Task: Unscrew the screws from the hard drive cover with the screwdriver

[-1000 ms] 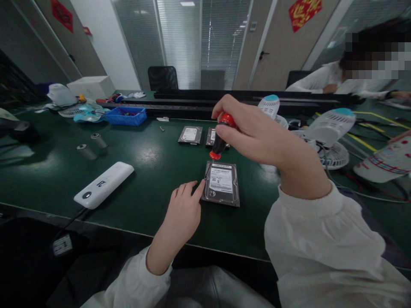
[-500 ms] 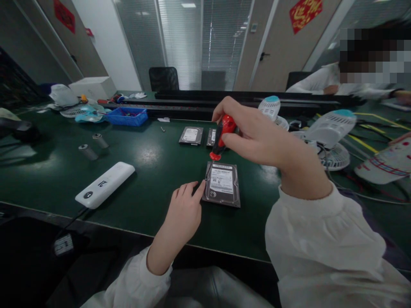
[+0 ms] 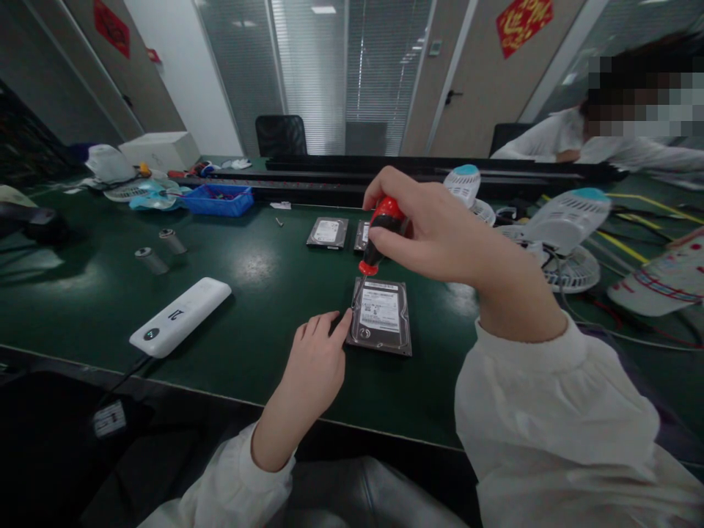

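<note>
A hard drive lies label up on the green table in front of me. My right hand is closed around the red and black handle of a screwdriver. The shaft slants down and its tip meets the drive's left edge; any screw under it is too small to make out. My left hand rests open on the table, its index fingertip touching that same left edge near the tip. Two more hard drives lie behind, one in full view, the other partly hidden by my right hand.
To the left are a white power bank with a cable and two metal cylinders. A blue tray stands farther back. Small white fans and cables crowd the right. Across the table sits another person.
The screwdriver handle has turned a little in my right hand, and my thumb has shifted on it. My left hand and the hard drive stay in place. The other person's arm has moved.
</note>
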Demonstrator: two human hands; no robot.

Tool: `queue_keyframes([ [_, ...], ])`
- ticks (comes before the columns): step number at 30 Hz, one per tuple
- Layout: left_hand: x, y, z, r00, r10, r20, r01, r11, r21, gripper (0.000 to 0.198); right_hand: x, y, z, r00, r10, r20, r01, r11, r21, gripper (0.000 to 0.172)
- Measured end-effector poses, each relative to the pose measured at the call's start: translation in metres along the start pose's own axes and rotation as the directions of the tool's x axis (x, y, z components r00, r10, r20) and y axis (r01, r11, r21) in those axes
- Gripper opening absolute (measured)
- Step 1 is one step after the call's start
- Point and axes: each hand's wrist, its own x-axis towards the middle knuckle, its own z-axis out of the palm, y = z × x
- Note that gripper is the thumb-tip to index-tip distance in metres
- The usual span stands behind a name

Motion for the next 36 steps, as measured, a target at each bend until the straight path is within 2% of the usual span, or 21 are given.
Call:
queue_keyframes([
  [5,0.0003,0.0008,-0.0012,1.0,0.0,0.01,0.0,1.0,-0.006,0.061,-0.0014,-0.0008,-0.001,0.997,0.066,-0.027,-0.069,0.989,-0.13,0.028],
  [12,0.001,0.0016,-0.0023,0.999,-0.011,0.031,0.011,1.0,0.0,0.061,0.0004,-0.0013,0.0011,0.999,-0.033,0.008,0.033,0.998,0.045,0.03],
  [15,0.0007,0.0008,-0.0001,1.0,-0.008,0.01,0.008,1.0,0.006,0.061,0.0011,-0.0022,0.0005,1.0,0.003,0.003,-0.003,1.0,-0.018,0.023],
  [18,0.0002,0.0003,0.0009,1.0,-0.003,0.002,0.003,1.0,0.001,0.061,0.0001,-0.0021,-0.0004,0.999,0.043,-0.009,-0.043,0.994,-0.099,0.026],
  [26,0.0004,0.0011,-0.0011,1.0,-0.003,0.016,0.003,1.0,-0.009,0.062,0.0001,-0.0052,0.0024,0.999,-0.029,0.017,0.028,0.997,0.066,0.03],
  [29,0.0009,0.0017,-0.0014,1.0,-0.012,0.027,0.012,1.0,-0.009,0.061,0.0,-0.0065,0.0004,1.0,0.008,0.01,-0.007,1.0,-0.005,0.02],
  [32,0.001,0.0019,-0.0015,1.0,-0.011,0.021,0.011,1.0,-0.006,0.061,-0.0004,-0.0054,0.0002,0.999,0.049,-0.001,-0.049,0.996,-0.072,0.025],
  [36,0.0011,0.002,-0.0017,1.0,-0.012,0.018,0.012,1.0,-0.007,0.061,0.0003,-0.0026,0.0044,1.0,-0.016,-0.018,0.016,1.0,0.019,0.029],
])
